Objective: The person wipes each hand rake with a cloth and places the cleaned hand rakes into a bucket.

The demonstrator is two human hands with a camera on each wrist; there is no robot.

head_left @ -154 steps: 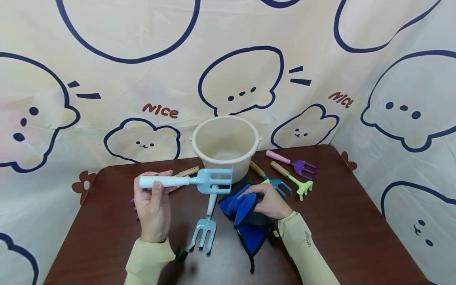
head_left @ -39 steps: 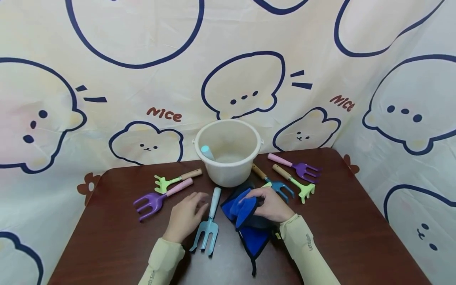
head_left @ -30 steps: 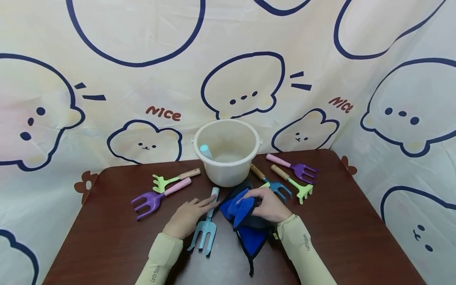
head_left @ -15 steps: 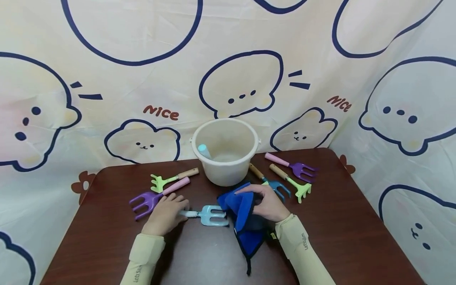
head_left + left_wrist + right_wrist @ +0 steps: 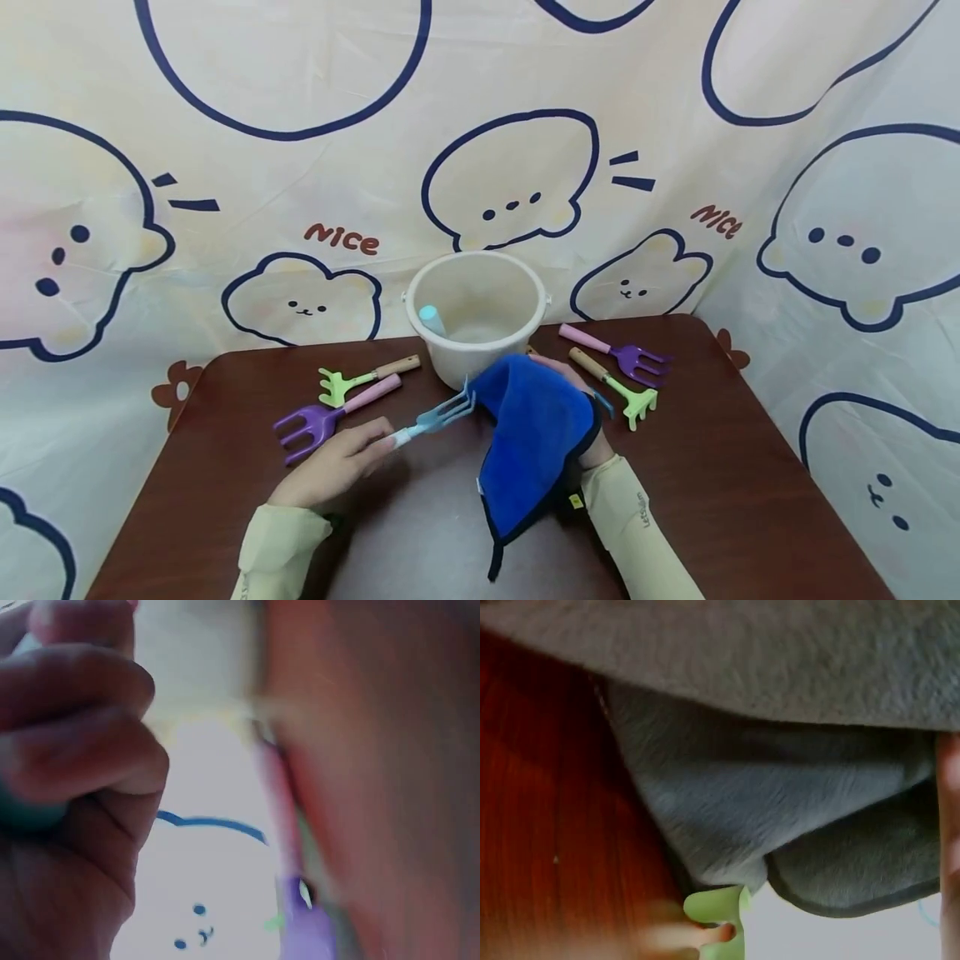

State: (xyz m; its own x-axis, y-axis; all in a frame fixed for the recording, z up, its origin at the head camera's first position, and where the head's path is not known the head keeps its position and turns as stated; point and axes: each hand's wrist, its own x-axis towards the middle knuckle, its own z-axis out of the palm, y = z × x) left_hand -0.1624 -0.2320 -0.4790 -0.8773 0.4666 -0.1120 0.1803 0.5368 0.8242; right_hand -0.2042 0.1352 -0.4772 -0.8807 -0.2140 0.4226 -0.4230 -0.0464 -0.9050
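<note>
In the head view my left hand (image 5: 333, 462) grips the handle of a light blue garden fork (image 5: 438, 414). The fork is tilted, tines up and to the right, beside a towel. In the left wrist view the fingers (image 5: 82, 750) curl tightly round the handle. My right hand (image 5: 598, 451) holds the blue towel (image 5: 536, 437), which drapes over most of that hand and hides its fingers. The towel has black edging and a hanging loop; its grey underside (image 5: 765, 780) fills much of the right wrist view. Fork tines and towel edge overlap in the head view.
A cream bucket (image 5: 480, 367) stands at the back with a light blue handle (image 5: 432, 320) sticking up inside. Left lie a purple fork (image 5: 315, 427) and a green rake (image 5: 341, 385); right lie another purple fork (image 5: 633, 360), a green rake (image 5: 636, 400) and a partly hidden blue tool (image 5: 603, 404).
One light blue fork went from my left hand into the bucket. My left hand then picked up the second from the table and turned it. My right hand lifted the bunched towel, now spread out.
</note>
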